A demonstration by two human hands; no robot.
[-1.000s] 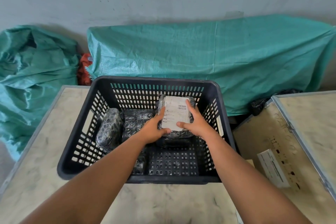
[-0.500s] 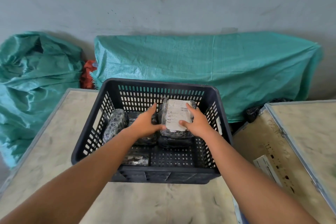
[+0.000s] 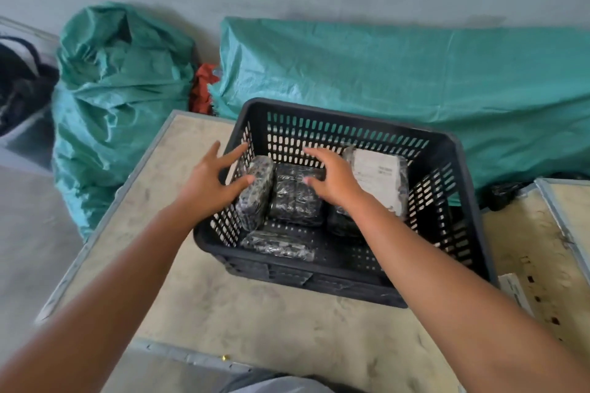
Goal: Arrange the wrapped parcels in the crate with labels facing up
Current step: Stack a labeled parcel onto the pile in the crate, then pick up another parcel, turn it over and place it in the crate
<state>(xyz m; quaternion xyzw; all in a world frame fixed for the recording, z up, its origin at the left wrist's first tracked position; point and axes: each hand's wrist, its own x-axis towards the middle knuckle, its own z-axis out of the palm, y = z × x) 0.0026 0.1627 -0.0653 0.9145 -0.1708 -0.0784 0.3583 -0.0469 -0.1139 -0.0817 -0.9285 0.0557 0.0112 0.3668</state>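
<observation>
Two hands, left hand (image 3: 209, 183) and right hand (image 3: 332, 177), spread wide and empty over the crate (image 3: 453, 150); the label-up parcel (image 3: 376, 175) lies at the right hand's three o'clock.

One black slotted plastic crate (image 3: 348, 124) holds five dark film-wrapped parcels (image 3: 295, 196); one shows a white paper label (image 3: 376, 174). Two bare hands (image 3: 207, 183) reach in.

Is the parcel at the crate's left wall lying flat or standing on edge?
On edge. The parcel leans against the crate's left wall with a narrow side up and no label visible; the left hand reaches toward it.
</observation>
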